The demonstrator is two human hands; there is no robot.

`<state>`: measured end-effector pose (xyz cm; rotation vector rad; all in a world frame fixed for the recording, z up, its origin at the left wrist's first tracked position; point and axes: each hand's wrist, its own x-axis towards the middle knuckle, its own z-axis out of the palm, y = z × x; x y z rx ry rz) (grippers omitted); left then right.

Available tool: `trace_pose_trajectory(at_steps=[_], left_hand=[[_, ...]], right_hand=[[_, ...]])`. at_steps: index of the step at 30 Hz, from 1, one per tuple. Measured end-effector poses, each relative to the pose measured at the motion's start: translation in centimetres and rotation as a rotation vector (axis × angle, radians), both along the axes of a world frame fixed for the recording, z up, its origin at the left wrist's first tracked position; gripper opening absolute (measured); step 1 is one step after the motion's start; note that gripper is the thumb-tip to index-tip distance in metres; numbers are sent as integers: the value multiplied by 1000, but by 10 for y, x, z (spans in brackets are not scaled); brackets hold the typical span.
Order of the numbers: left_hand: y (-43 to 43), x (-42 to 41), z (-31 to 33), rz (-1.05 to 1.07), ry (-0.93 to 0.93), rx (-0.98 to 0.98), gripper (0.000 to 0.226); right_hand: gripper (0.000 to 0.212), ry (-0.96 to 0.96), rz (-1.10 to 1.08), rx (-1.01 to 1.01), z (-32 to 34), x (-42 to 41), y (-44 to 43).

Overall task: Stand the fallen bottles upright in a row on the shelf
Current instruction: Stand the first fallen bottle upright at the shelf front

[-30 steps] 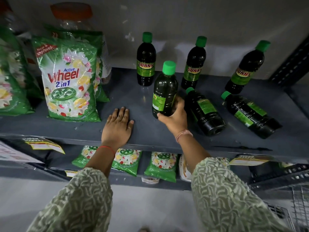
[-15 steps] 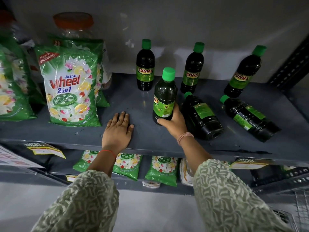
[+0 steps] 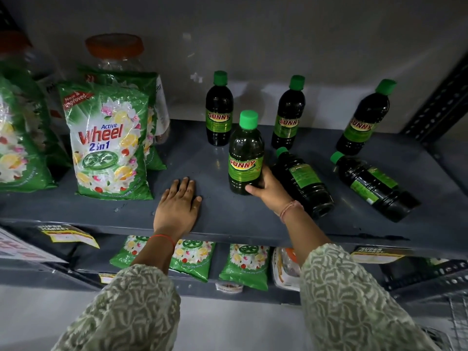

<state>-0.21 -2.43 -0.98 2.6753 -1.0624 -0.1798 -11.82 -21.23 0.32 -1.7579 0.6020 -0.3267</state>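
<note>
Head view: an upright bottle (image 3: 246,158) is grasped low down by the right hand (image 3: 271,190), mid-shelf (image 3: 228,214). Two fallen bottles (image 3: 304,182) lie toward the right edge. The left hand (image 3: 177,206) is pressed flat, released, near the front edge.

R hand (image 3: 269,190) grips an upright Sunny bottle (image 3: 245,158) low on its body, base on the grey shelf (image 3: 228,214), label facing out. L hand (image 3: 177,202) flat on the shelf, palm down, near front edge. 3 more bottles upright along the back wall: (image 3: 219,110), (image 3: 288,114), (image 3: 363,120). 2 lie on their sides w/ green caps pointing back: (image 3: 304,183) just beside R hand, (image 3: 374,186) further right. Wheel detergent bag (image 3: 109,145) stands at left.
</note>
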Motion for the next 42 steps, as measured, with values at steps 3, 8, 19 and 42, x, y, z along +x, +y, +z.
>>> trace_pose_trajectory(at_steps=[3,8,19,42], left_hand=[[0,0,-1,4,-8,-2,55],[0,2,-2,8,2,-2,55],[1,-2,1,-13,18,13,54],[-26,-22,3,-78,37,8,53]], right_hand=[[86,-42,-34,9,0,1,4],[64,-38,-243,-132,0,5,19],[57,-5,-175,-274,-3,-47,67],[83,615,-338,-270,64,-74,-38]])
